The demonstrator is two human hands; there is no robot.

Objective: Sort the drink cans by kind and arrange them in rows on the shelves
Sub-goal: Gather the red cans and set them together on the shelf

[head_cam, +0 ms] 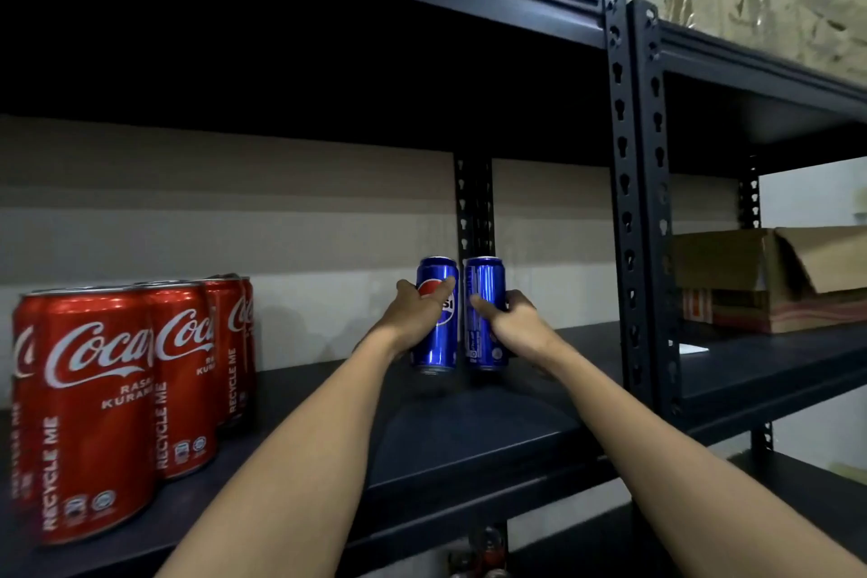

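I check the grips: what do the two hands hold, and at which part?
Left hand grips the left blue can round its upper body. Right hand grips the right blue can round its middle.

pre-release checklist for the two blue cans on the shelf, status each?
1. Left hand grips the left Pepsi can: ok.
2. Right hand grips the right Pepsi can: ok.
3. Both cans upright: ok.
4. Can bases seated on the shelf: cannot tell.
5. Kept apart from the Coca-Cola cans at the left: ok.
6. Labels facing front: not ok, the right can shows its back print.
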